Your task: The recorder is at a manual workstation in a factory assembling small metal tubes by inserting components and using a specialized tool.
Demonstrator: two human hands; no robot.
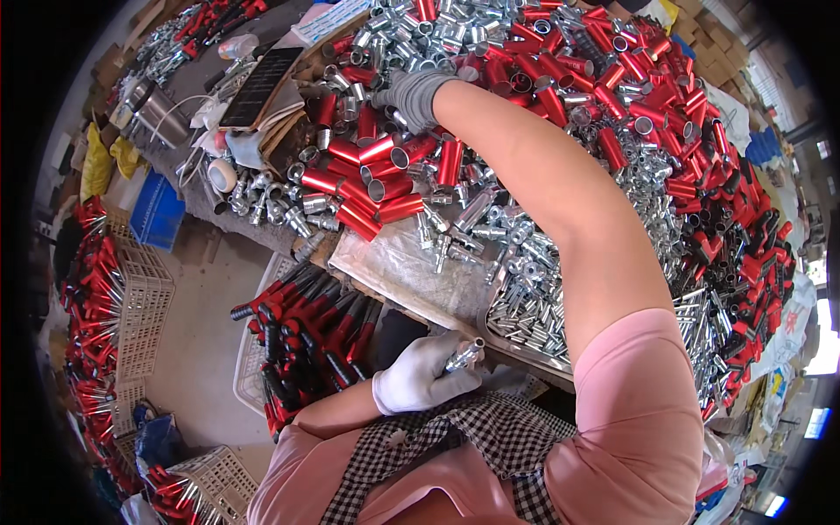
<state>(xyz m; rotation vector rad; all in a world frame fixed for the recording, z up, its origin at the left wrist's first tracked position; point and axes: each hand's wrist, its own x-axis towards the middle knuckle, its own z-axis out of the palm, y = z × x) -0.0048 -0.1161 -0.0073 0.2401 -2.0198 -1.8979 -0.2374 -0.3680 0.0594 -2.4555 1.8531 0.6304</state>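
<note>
Tubes of glossy red metal [401, 207] lay heaped on a plastic-covered workbench [407, 264] as a person [542, 175] in a pink shirt [634, 376] and black-and-white checked apron [516, 429] worked over it. The white-gloved left hand [416, 378] curled snugly around a silver, stepped cylindrical metal fitting [465, 353], held just in front of the bench edge. The grey-gloved right hand [413, 98] reached to the far pile of red tubes and silver metal connectors [411, 48]; its fingertips were hidden, and its grip could not be told.
</note>
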